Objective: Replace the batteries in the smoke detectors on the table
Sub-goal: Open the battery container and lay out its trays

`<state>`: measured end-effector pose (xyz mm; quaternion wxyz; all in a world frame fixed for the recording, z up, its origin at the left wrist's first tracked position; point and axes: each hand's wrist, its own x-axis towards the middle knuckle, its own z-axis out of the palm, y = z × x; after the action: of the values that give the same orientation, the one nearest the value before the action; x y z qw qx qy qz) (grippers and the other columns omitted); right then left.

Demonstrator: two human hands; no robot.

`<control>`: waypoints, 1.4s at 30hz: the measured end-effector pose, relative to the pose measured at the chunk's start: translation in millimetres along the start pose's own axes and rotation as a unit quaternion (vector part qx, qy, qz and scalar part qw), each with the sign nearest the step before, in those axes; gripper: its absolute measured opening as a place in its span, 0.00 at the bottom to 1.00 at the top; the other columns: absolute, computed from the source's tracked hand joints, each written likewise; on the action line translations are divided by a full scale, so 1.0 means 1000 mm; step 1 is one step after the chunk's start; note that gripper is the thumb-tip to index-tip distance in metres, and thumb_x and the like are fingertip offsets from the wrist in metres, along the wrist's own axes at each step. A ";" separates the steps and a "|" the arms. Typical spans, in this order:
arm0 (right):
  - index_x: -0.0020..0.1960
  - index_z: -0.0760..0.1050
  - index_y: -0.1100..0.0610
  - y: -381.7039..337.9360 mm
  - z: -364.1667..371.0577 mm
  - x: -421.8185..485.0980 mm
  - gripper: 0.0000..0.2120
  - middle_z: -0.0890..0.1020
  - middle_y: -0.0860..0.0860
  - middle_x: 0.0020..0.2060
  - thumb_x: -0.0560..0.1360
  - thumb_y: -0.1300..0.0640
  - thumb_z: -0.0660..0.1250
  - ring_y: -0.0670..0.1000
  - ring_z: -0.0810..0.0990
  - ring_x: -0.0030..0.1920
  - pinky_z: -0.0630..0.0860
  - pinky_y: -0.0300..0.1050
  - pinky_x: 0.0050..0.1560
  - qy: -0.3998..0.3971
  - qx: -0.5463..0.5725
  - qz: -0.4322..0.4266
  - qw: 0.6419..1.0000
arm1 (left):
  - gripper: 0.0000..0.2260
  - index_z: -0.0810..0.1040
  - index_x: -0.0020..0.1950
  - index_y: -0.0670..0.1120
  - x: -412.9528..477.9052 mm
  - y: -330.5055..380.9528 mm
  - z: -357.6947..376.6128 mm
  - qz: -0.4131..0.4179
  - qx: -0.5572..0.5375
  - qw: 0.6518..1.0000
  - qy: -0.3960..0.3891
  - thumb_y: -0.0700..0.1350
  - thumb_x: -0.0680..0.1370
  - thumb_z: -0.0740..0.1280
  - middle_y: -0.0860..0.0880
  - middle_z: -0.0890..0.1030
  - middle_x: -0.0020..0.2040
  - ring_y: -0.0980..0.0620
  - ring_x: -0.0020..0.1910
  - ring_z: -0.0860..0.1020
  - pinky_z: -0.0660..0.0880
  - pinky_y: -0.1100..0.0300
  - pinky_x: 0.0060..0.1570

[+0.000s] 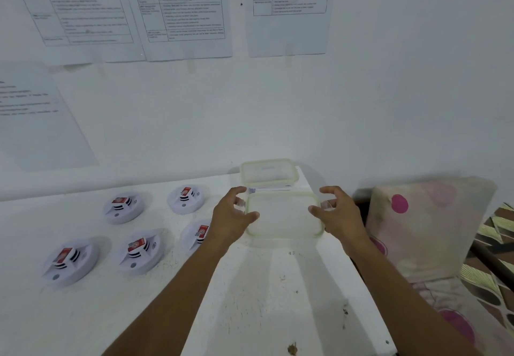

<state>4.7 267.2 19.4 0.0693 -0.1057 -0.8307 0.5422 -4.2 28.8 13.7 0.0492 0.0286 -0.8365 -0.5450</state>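
Observation:
Several white round smoke detectors lie on the white table (264,286), each with a red battery on top: one at the near left (71,261), one in the middle (140,251), one at the back (185,198). Another detector (196,234) is partly hidden by my left wrist. A clear lidded container (283,216) with a pale green rim stands at the table's far right. My left hand (232,216) holds its left side, thumb on the lid. My right hand (340,212) holds its right side, fingers curled at the clip.
A second clear container (268,172) stands just behind the first, against the wall. Printed sheets (186,13) hang on the wall. A pillow (422,230) with pink spots lies right of the table's edge, with a patterned cloth (498,233) beyond it.

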 end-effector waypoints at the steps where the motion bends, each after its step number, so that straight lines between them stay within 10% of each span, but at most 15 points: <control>1: 0.61 0.73 0.49 0.001 0.000 0.001 0.22 0.78 0.50 0.45 0.70 0.55 0.76 0.53 0.79 0.46 0.81 0.54 0.50 -0.005 -0.012 0.003 1.000 | 0.27 0.72 0.68 0.53 0.001 -0.001 0.001 -0.005 0.008 1.000 -0.005 0.43 0.71 0.76 0.51 0.76 0.51 0.50 0.47 0.77 0.75 0.58 0.46; 18: 0.62 0.69 0.48 -0.001 -0.002 0.002 0.23 0.78 0.50 0.41 0.71 0.58 0.74 0.51 0.79 0.44 0.80 0.52 0.48 -0.017 -0.053 -0.020 0.998 | 0.31 0.61 0.75 0.52 0.001 0.002 0.006 0.049 0.106 0.993 -0.035 0.41 0.76 0.71 0.50 0.71 0.60 0.54 0.57 0.70 0.70 0.59 0.57; 24: 0.62 0.72 0.46 -0.015 -0.012 0.000 0.22 0.79 0.50 0.41 0.72 0.62 0.73 0.49 0.76 0.42 0.73 0.40 0.42 -0.007 0.034 -0.058 0.998 | 0.25 0.69 0.70 0.52 0.001 0.012 -0.011 0.067 -0.004 0.998 0.017 0.37 0.76 0.70 0.52 0.76 0.48 0.56 0.45 0.76 0.74 0.61 0.46; 29: 0.59 0.75 0.48 -0.028 -0.015 0.005 0.18 0.80 0.49 0.39 0.73 0.61 0.73 0.48 0.76 0.39 0.72 0.39 0.43 -0.012 0.035 -0.088 0.995 | 0.23 0.74 0.66 0.54 0.005 0.017 -0.023 0.080 -0.086 0.993 0.008 0.36 0.75 0.71 0.52 0.79 0.54 0.52 0.54 0.77 0.76 0.54 0.56; 36: 0.54 0.78 0.61 -0.039 -0.009 0.000 0.09 0.78 0.54 0.40 0.77 0.57 0.70 0.58 0.85 0.43 0.82 0.50 0.50 -0.074 0.276 -0.004 0.958 | 0.19 0.77 0.61 0.50 0.002 0.017 -0.031 0.104 -0.129 0.984 0.059 0.31 0.76 0.68 0.51 0.78 0.48 0.57 0.53 0.77 0.72 0.74 0.46; 42: 0.56 0.74 0.60 -0.024 0.002 0.002 0.16 0.73 0.53 0.34 0.72 0.72 0.70 0.55 0.79 0.40 0.78 0.51 0.50 -0.067 0.300 -0.012 0.951 | 0.20 0.78 0.62 0.46 -0.002 0.003 -0.023 0.001 -0.232 0.971 0.058 0.29 0.75 0.61 0.51 0.80 0.62 0.54 0.64 0.75 0.74 0.53 0.63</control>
<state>0.0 256.8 41.1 0.0483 -0.0332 -0.6337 0.7714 0.7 9.4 25.9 0.1036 0.0470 -0.6829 -0.7216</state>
